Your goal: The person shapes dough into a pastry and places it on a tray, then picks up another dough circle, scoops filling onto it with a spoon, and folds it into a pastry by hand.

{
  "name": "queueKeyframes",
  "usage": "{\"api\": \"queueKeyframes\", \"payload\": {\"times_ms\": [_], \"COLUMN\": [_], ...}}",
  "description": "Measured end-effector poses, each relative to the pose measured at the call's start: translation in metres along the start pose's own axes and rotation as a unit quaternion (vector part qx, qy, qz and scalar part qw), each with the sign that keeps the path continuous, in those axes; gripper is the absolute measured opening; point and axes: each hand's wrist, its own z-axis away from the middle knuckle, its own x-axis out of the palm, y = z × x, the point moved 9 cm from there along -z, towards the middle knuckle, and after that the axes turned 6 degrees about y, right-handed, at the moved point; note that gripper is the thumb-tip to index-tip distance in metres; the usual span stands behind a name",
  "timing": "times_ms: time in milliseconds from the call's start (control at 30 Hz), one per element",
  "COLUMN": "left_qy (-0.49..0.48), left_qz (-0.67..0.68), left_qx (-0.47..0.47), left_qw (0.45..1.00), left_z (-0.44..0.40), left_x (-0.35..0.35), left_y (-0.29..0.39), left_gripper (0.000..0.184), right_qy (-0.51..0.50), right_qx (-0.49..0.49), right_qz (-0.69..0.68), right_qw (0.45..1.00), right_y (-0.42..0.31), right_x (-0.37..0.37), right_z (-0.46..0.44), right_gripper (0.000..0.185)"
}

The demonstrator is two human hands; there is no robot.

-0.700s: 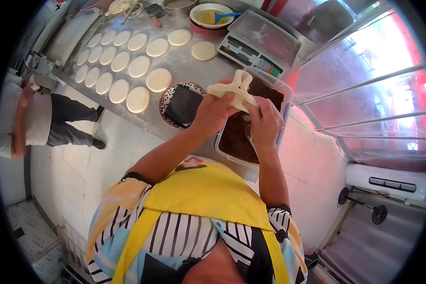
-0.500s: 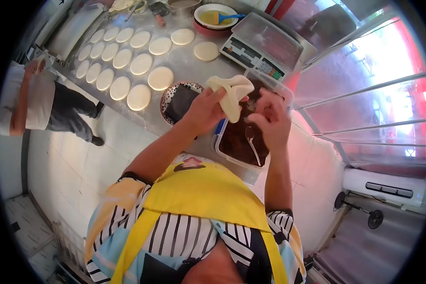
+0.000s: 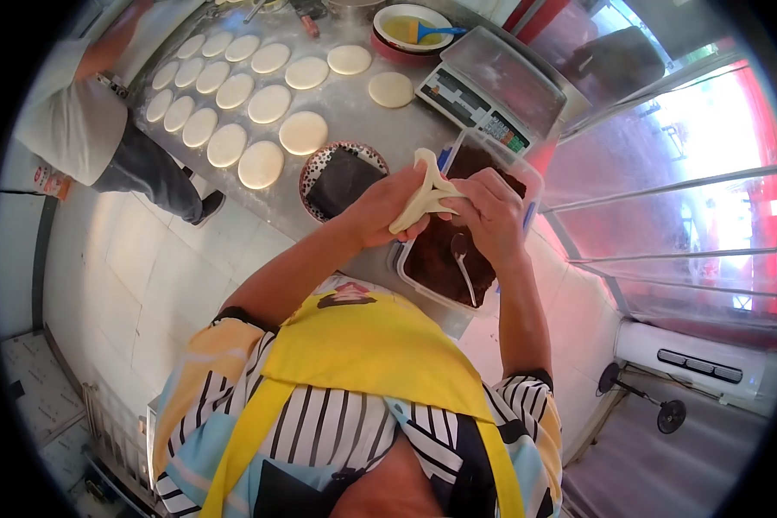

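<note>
Left of the plastic tub (image 3: pixel 537 183), smooth, pale, matte dough rounds (image 3: pixel 261 165) lie flat in rows on floury metal. Nearer the tub's left side, a speckled round bowl (image 3: pixel 306 180) bears a dark, creased, sheet-like piece (image 3: pixel 344 183). Both hands are together on one soft piece of folded dough (image 3: pixel 425 204), raised over the tub's left long edge. The left hand (image 3: pixel 378 209) cups it from the left; the right hand (image 3: pixel 494 210), nearer the tub's middle, pinches its right-hand fold. The dough's long axis runs roughly along that edge, its raised folds meeting in a three-armed ridge. Inside the tub, crumbly-looking brown filling (image 3: pixel 436 263) bears a slim spoon (image 3: pixel 467 274), slanting lengthwise beneath the right hand.
</note>
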Motion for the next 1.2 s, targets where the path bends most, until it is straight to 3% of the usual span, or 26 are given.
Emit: {"api": "queueKeyframes", "payload": {"times_ms": [100,200,300,600,900,1000,1200], "left_qy": [0.028,0.048,0.055,0.068,0.052,0.060,0.054], "left_qz": [-0.027,-0.042,-0.036,-0.072,0.049,0.108,0.098], "left_qx": [-0.009,-0.019,-0.015,0.004,-0.032,-0.039,0.058], "left_qw": [0.999,0.998,0.998,0.995,0.997,0.992,0.992], "left_z": [-0.001,0.003,-0.001,0.001,0.014,0.023,0.053], "left_x": [-0.007,-0.005,-0.012,-0.016,-0.036,-0.040,-0.018], "left_y": [0.002,0.004,0.006,0.009,-0.006,-0.005,0.001], "left_gripper": [0.048,0.048,0.047,0.040,0.041,0.042,0.042], "right_qy": [0.038,-0.020,-0.006,-0.142,-0.107,0.038,0.016], "right_qx": [-0.007,-0.050,-0.040,-0.095,-0.142,0.063,-0.091], "right_qz": [-0.012,-0.001,-0.023,-0.005,-0.029,-0.082,-0.114], "right_qw": [0.999,0.999,0.999,0.985,0.984,0.994,0.989], "right_y": [-0.014,-0.006,-0.007,-0.022,-0.038,-0.026,-0.041], "right_x": [0.000,0.013,0.012,0.027,0.046,0.031,0.047], "right_z": [-0.009,0.001,-0.006,-0.023,-0.031,-0.032,-0.015], "right_gripper": [0.032,0.035,0.036,0.026,0.023,0.027,0.031]}}
